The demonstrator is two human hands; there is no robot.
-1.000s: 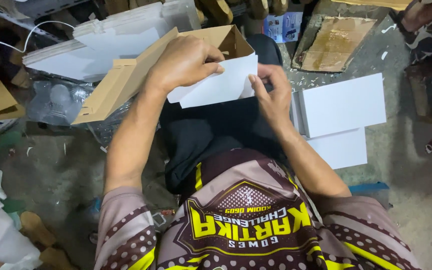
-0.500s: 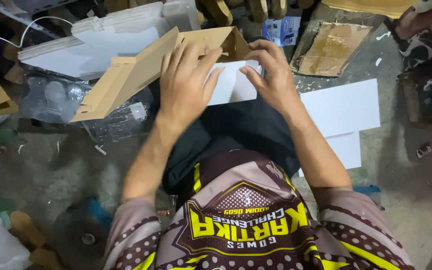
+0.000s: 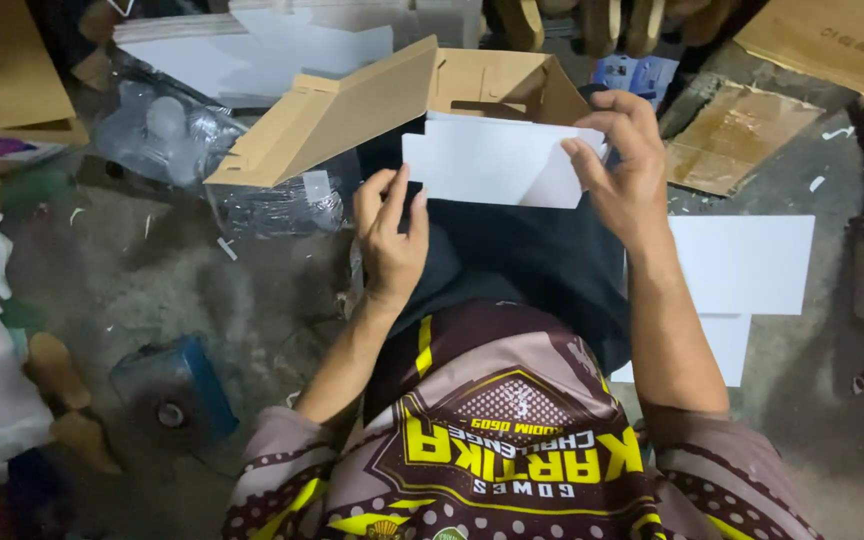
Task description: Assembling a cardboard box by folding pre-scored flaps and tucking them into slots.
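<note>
The left hand [image 3: 389, 240] has lifted off the white card [image 3: 497, 163] and drawn back toward six o'clock, fingers loose. The right hand [image 3: 624, 165] now pinches the card's three o'clock edge alone.

Dim surroundings, bright light from above on the white card sheet [image 3: 497, 162], dark shadowed corners, mild softness at the edges.

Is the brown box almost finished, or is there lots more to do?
Partly done. The brown cardboard box is folded up but open, lid flap raised. In hand: the right hand holds a white card sheet at the box's mouth; the left hand is beside the sheet's lower left corner. Left: the sheet isn't fully in, the lid isn't closed, and more white sheets lie on the floor.
</note>
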